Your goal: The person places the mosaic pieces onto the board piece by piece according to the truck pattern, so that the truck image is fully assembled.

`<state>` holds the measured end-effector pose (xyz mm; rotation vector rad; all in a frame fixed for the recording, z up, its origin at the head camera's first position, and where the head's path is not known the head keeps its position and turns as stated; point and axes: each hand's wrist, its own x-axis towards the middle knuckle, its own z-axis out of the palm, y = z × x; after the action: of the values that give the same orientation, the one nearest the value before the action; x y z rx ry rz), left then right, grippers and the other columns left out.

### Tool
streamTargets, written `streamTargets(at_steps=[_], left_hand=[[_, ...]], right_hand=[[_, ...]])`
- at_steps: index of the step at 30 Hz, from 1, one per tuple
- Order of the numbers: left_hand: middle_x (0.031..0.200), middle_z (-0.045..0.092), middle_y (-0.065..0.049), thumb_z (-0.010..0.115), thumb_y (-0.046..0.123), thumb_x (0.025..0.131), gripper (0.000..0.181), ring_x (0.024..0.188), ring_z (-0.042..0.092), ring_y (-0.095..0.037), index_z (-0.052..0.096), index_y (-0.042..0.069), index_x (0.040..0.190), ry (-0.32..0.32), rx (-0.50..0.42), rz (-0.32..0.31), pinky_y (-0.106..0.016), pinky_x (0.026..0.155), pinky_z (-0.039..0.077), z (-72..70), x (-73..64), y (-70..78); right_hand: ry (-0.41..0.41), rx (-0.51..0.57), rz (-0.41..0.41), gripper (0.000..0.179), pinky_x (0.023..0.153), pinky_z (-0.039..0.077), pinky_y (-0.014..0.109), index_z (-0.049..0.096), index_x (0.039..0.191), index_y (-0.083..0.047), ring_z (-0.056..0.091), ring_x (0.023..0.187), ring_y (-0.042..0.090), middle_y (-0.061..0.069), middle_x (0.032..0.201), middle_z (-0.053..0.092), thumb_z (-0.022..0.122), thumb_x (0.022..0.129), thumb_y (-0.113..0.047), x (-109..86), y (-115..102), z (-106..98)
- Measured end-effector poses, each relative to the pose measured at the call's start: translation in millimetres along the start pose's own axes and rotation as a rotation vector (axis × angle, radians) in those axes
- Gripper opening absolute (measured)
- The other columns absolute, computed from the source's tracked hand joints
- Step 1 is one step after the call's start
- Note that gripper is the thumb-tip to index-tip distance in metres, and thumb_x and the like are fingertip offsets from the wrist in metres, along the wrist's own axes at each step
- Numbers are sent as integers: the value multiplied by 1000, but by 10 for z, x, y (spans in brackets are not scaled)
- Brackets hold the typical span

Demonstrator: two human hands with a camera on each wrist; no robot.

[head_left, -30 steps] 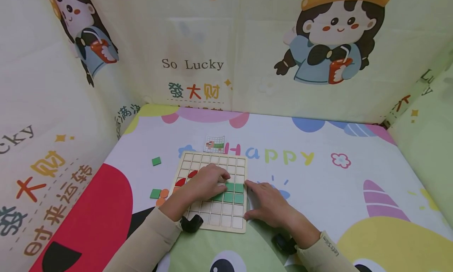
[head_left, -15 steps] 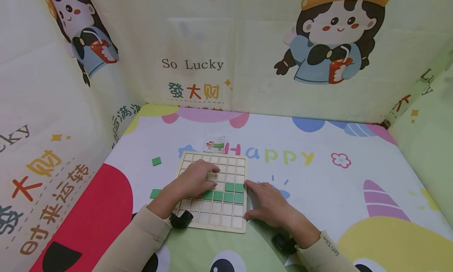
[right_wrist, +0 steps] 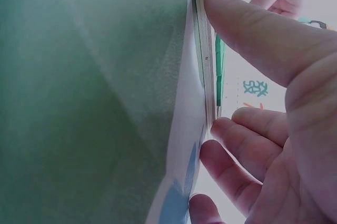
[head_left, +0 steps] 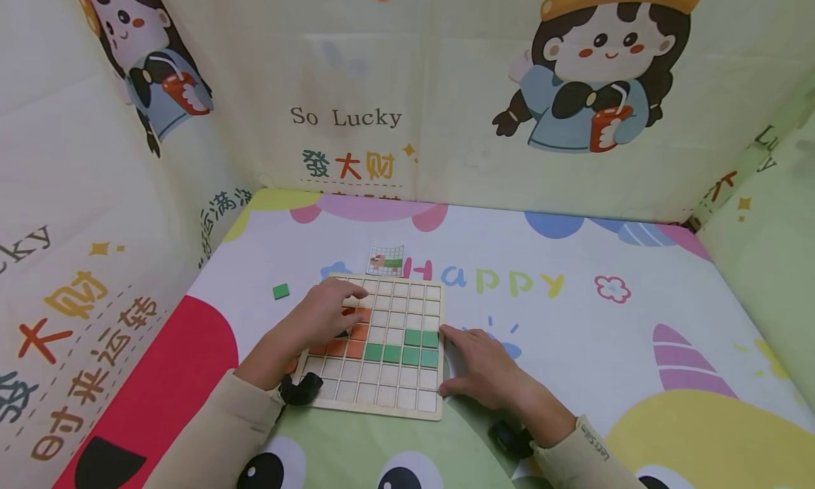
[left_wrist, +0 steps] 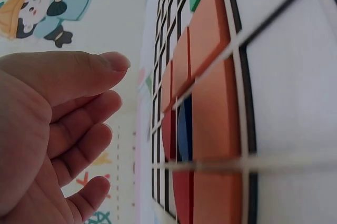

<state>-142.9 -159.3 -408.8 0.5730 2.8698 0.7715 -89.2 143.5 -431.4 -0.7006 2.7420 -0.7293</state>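
A wooden grid board point(head_left: 399, 398) lies flat on the table, with square green tiles point(head_left: 391, 353) and orange tiles point(head_left: 355, 349) set in its cells. Over the board's left part hovers my left hand point(head_left: 318, 311), fingers loosely bent and thumb apart. In the left wrist view nothing sits between that thumb and fingers; red pieces point(left_wrist: 183, 192) and a blue piece point(left_wrist: 185, 129) stand among the orange tiles there. My right hand point(head_left: 482, 369) touches the board's right edge with thumb and fingertips spread. My left hand hides some of the left cells in the head view.
A small pattern card point(head_left: 385, 260) lies behind the board. A loose green tile point(head_left: 281, 291) rests to the left on the printed tablecloth point(head_left: 547, 319). An orange piece point(head_left: 291, 366) peeks out beside my left wrist. Printed fabric walls point(head_left: 446, 107) surround the table.
My left hand has moved left across the board, uncovering green tiles and then orange tiles, and now covers the loose pieces at the left. My right hand stays at the board's edge.
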Motion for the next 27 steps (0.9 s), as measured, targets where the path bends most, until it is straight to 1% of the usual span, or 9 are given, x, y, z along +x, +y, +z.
streamTargets(at_steps=[3,8,11,15,19,23,27], left_hand=[[122,66,-9,73,16,92,38,121,52,-34,66,4,127,5,0,-20,-47,91,51,-32,-14,-50],[126,63,-11,72,19,92,41,123,49,-34,65,5,131,15,-44,-93,-48,92,51,-73,-45,-144],[128,60,-14,73,19,92,44,124,48,-35,64,5,132,33,-51,-125,-50,93,51,-110,-77,-212],[130,59,-18,73,17,92,44,125,47,-39,63,2,132,74,-33,-120,-53,94,50,-161,-120,-307],[130,60,-19,73,16,91,42,124,48,-40,64,1,130,120,-20,-119,-55,95,50,-202,-157,-389],[129,59,-20,72,14,92,42,123,49,-40,63,0,130,149,-27,-135,-55,95,49,-229,-196,-484],[130,58,-22,72,15,91,43,123,48,-40,62,1,131,164,-23,-179,-56,93,50,-243,-221,-583]], right_hand=[[0,2,1,92,101,40,56,45,148,-2,49,123,34,14,140,55,89,75,-36,-3,-2,-1],[1,1,0,91,100,40,56,45,147,-2,49,122,34,14,140,55,89,75,-36,-8,-6,-3],[4,-1,-4,91,100,40,56,45,147,-2,50,122,34,13,140,56,89,75,-36,-8,-6,-2],[5,0,-3,92,100,40,56,45,147,-2,49,122,34,13,141,55,89,74,-36,-8,-6,1],[6,1,2,92,100,40,56,45,147,-2,49,123,34,13,140,56,89,74,-36,-8,-6,3],[7,2,2,92,100,40,56,46,147,-2,49,123,34,13,140,56,89,73,-36,-8,-4,6],[4,7,8,92,100,40,57,45,148,-3,49,124,34,13,140,56,89,74,-36,-6,-3,9]])
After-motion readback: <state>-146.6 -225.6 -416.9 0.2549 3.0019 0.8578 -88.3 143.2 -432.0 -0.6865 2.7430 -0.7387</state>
